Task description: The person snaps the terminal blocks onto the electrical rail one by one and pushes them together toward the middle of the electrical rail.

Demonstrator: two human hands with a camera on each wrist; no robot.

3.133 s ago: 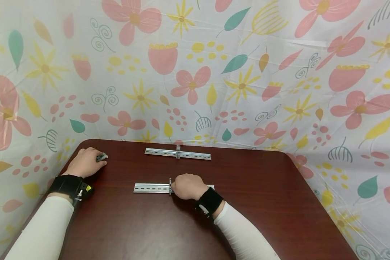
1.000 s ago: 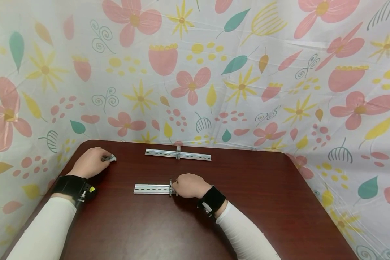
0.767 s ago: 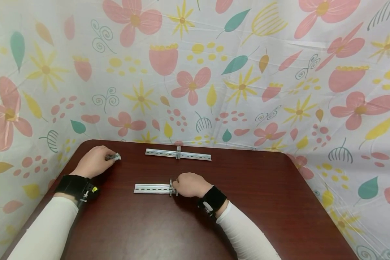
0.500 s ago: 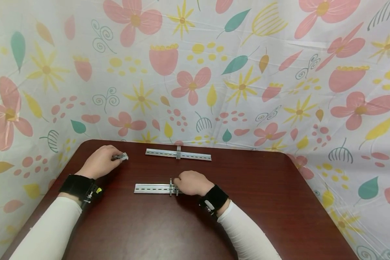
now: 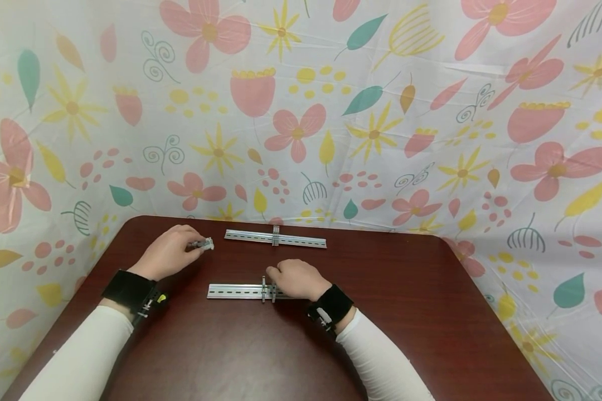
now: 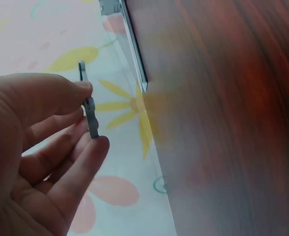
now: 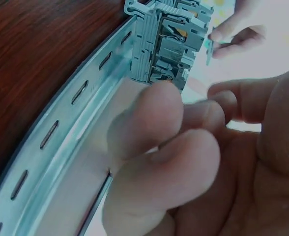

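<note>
My left hand (image 5: 173, 250) pinches a thin grey terminal block (image 5: 208, 244) between thumb and fingers, over the table's back left. Seen edge-on in the left wrist view, the terminal block (image 6: 91, 118) stands out past the thumb tip. My right hand (image 5: 301, 278) is at the nearer DIN rail (image 5: 233, 291), covering its right part. Its fingers are loosely bent, and nothing shows between thumb and forefinger (image 7: 149, 118). Just left of that hand, grey terminal blocks (image 7: 171, 44) sit upright on the slotted rail (image 7: 61, 118).
Farther back lies a second DIN rail (image 5: 248, 236), slightly slanted, with grey terminal blocks (image 5: 275, 235) at its middle. Both rails rest on a dark red-brown table (image 5: 221, 345). A flower-patterned cloth (image 5: 331, 184) hangs behind the table's back edge.
My left hand has carried its terminal block rightward from the left edge. My right hand has let go of the terminal blocks on the near rail and drawn slightly up, exposing more of them.
</note>
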